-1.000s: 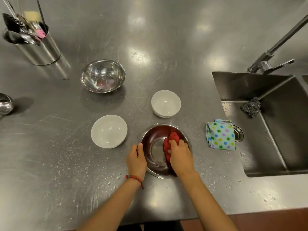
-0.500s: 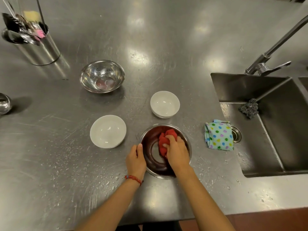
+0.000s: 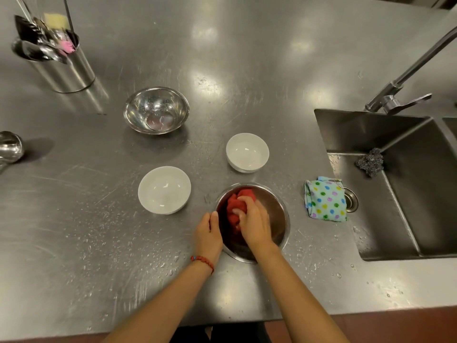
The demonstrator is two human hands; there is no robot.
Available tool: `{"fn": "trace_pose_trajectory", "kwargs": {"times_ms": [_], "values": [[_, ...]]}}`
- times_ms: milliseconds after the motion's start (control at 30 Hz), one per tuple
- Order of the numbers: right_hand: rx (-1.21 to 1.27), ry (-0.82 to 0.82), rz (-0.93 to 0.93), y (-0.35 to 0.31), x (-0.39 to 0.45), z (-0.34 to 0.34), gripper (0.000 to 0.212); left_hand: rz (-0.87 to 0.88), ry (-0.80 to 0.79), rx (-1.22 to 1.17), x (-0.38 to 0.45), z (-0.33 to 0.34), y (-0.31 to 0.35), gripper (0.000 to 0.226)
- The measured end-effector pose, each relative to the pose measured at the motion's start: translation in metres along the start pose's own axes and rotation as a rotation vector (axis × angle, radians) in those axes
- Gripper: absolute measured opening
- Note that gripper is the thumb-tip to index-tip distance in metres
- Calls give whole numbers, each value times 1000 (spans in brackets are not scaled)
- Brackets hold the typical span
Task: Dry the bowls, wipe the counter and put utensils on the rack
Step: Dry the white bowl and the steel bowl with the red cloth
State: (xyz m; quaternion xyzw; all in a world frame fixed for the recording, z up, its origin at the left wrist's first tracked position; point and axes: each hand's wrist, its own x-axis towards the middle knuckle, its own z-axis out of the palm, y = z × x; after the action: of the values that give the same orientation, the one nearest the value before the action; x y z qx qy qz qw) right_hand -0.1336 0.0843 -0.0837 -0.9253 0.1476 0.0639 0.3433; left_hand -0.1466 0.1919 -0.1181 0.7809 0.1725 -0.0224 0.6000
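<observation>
A steel bowl [image 3: 278, 214] sits on the wet steel counter [image 3: 74, 243] near the front edge. My right hand [image 3: 254, 222] is inside it, pressing a red cloth [image 3: 236, 206] against the bowl's inner wall. My left hand [image 3: 209, 235] grips the bowl's left rim. Two white bowls stand close by: a wider one [image 3: 164, 189] to the left and a smaller one [image 3: 247, 152] behind. A second steel bowl [image 3: 156, 109] sits further back. A steel utensil holder [image 3: 58, 59] with several utensils stands at the far left.
A sink [image 3: 405, 184] with a faucet [image 3: 400, 95] and a steel scourer [image 3: 370, 161] lies at the right. A dotted cloth [image 3: 326, 199] lies folded by the sink's drain. A shiny steel object [image 3: 10, 146] sits at the left edge. Water drops dot the front counter.
My right hand has rubbed the red cloth from the bowl's middle toward its far left inner wall. My left hand has stayed on the rim.
</observation>
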Motion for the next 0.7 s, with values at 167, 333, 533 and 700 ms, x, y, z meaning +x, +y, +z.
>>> {"fn": "trace_pose_trajectory", "kwargs": {"times_ms": [167, 333, 533, 700], "values": [[-499, -56, -19, 23, -7, -22, 32, -21, 45, 15, -1, -1, 2, 41], [-12, -329, 106, 20, -22, -27, 16, -41, 79, 34, -2, 3, 8, 43], [451, -184, 177, -4, -26, 1, 25, -8, 44, 24, -6, -2, 6, 42], [354, -287, 85, 0, -27, -8, 25, -11, 49, 15, -2, -4, 1, 40]]}}
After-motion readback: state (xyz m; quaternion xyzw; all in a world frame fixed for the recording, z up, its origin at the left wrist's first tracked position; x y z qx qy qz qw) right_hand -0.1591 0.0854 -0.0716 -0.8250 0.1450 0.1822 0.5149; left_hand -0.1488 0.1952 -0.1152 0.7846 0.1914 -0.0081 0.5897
